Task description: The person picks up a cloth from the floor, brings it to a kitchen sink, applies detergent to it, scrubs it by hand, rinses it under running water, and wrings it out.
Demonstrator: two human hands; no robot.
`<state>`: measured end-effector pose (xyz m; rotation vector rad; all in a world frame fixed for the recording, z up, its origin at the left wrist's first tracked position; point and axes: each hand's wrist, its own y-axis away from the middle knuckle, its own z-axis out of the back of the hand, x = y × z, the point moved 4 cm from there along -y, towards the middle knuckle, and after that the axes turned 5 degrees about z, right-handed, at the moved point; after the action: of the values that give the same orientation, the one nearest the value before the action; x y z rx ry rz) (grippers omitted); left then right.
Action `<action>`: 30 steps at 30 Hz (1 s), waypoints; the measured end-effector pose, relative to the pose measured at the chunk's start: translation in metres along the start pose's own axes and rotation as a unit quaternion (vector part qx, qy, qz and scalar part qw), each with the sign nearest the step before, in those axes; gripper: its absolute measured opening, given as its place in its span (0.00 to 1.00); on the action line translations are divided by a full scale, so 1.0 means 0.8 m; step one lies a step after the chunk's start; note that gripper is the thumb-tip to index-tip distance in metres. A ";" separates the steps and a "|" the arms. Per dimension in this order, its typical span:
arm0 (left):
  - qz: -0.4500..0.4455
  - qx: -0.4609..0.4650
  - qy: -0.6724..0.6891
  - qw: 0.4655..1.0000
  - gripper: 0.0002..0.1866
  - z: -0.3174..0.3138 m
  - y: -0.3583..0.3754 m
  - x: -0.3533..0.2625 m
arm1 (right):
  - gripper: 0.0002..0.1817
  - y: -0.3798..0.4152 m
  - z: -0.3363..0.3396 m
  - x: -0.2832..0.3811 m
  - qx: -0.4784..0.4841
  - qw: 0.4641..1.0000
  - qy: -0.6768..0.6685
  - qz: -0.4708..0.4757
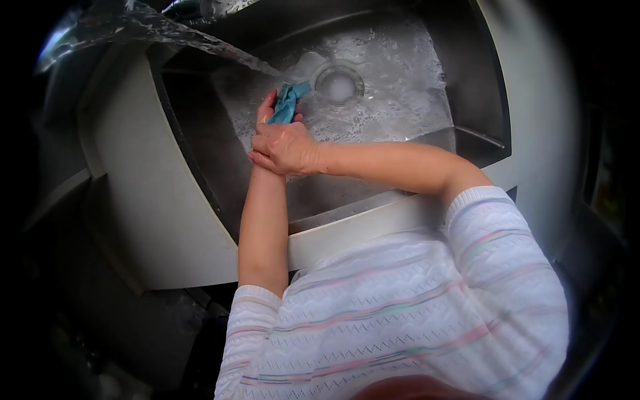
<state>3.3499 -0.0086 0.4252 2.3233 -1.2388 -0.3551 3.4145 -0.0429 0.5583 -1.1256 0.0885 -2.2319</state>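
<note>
My left hand (265, 110) reaches forward over the sink, palm partly up, with a crumpled, wet teal-blue cloth (287, 105) in it. Its thumb and fingertips show on either side of the folds. My right hand (283, 147) comes across from the right and is wrapped round the left wrist, covering the heel of the left hand. Both hands look wet. A stream of water (200, 44) runs from the upper left down towards the cloth.
A dark metal sink (193, 120) lies below my hands, its floor wet with foamy water. The round drain (339, 84) sits just right of the cloth. A pale counter edge (347, 227) runs between the basin and my body, with more counter (147, 180) on the left.
</note>
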 end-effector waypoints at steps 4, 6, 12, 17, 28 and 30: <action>-0.203 -0.165 0.032 0.965 0.13 -0.023 -0.028 0.016 | 0.12 -0.035 0.007 -0.151 0.034 0.969 0.069 -0.234; -0.190 -0.209 0.021 0.959 0.14 -0.029 -0.020 0.009 | 0.12 -0.035 -0.009 -0.165 0.007 0.975 0.096 -0.198; -0.296 0.414 -0.087 0.857 0.19 -0.014 -0.014 -0.013 | 0.16 -0.039 0.002 -0.059 0.085 0.982 0.024 -0.168; -0.217 -0.240 0.039 0.945 0.13 -0.033 0.016 -0.030 | 0.16 -0.015 -0.018 -0.259 -0.018 0.897 -0.051 -0.438; -0.017 0.067 0.060 0.996 0.20 -0.021 -0.004 -0.011 | 0.16 -0.027 -0.006 -0.006 0.081 0.992 0.052 -0.079; -0.184 -0.048 0.033 0.981 0.18 -0.037 -0.012 -0.002 | 0.17 -0.039 -0.019 -0.056 0.057 0.987 0.082 -0.122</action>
<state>3.3690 0.0055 0.4454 2.4526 -0.7374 -0.4461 3.4070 0.0038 0.5272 -0.9311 -0.1135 -2.5099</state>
